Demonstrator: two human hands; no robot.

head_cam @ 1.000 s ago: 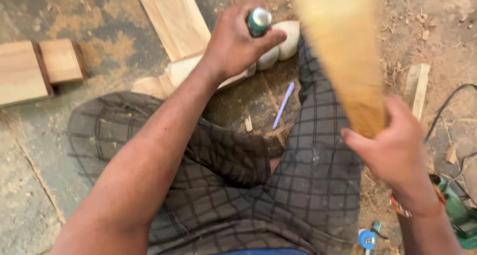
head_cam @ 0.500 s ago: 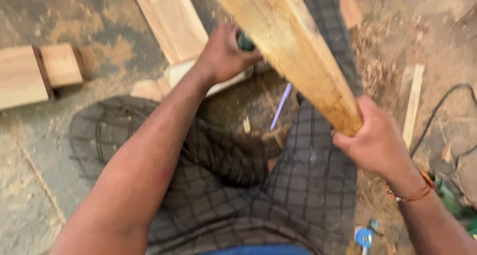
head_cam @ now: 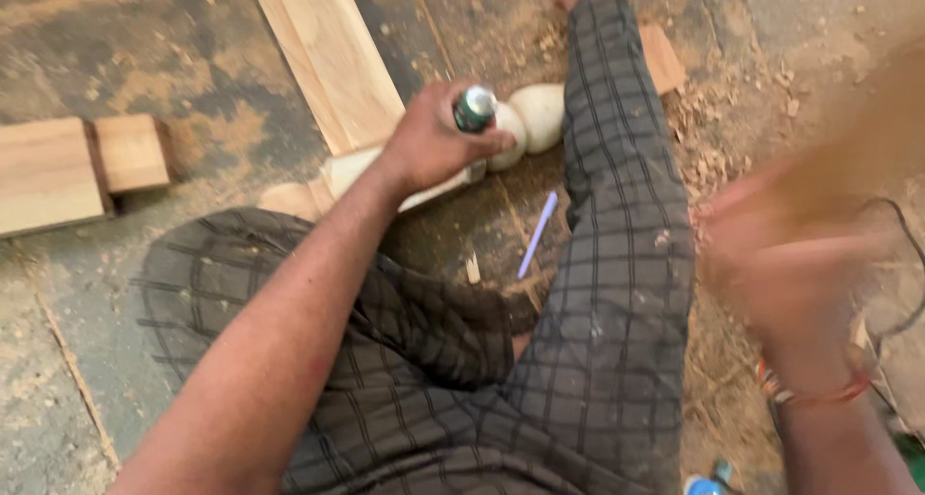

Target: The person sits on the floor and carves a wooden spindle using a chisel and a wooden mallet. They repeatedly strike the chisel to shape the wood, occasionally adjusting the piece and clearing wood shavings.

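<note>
My left hand (head_cam: 429,143) is closed around a tool with a green round handle (head_cam: 474,107), held upright against a pale turned wooden piece (head_cam: 540,114) that lies on the floor between my legs. My right hand (head_cam: 790,273) is at the right, heavily blurred by motion. It grips a long wooden board (head_cam: 867,138), which shows only as a brown smear reaching up and to the right. I sit on the floor in checked trousers, my right leg (head_cam: 617,215) stretched forward beside the turned piece.
A light plank (head_cam: 332,56) lies at the top centre, running toward my left hand. Two wooden blocks (head_cam: 48,172) (head_cam: 135,153) sit at the left. A purple pen (head_cam: 538,235) lies by my leg. Shavings and a small block (head_cam: 665,56) are scattered at the top right, and a dark cable (head_cam: 906,264) runs along the right.
My right hand has swung the wooden board from over the tool out to the right, and it is now blurred. My left hand stays on the green-handled tool, which shows again.
</note>
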